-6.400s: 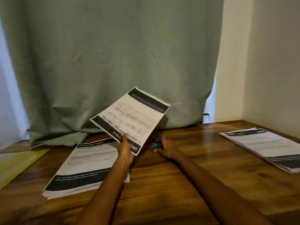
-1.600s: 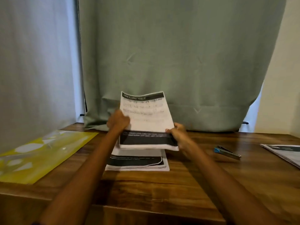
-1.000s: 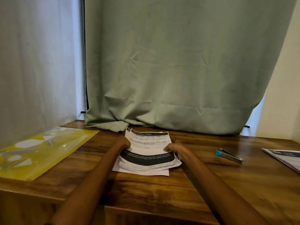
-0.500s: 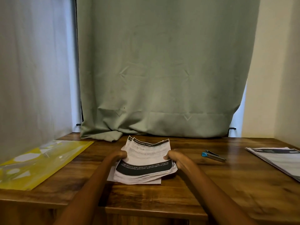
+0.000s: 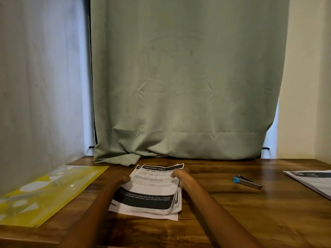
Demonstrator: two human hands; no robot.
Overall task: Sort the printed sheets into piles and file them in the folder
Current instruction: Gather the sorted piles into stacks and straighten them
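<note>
A stack of printed sheets with black header and footer bands, headed "Dressing Table", lies mid-table, its edges fanned unevenly. My left hand grips the stack's left edge and my right hand grips its right edge, both near the far end. One sheet pokes out beneath along the near edge. A yellow translucent folder lies flat at the left. A second pile of printed sheets rests at the far right edge of the view.
A small stapler with a blue tip lies on the wooden table right of my right arm. A green curtain hangs to the tabletop behind the stack. Walls close in on both sides.
Both hands brought the lifted sheets down onto the stack. Since half a second ago they have held its sides with little movement; only the view has shifted slightly.
</note>
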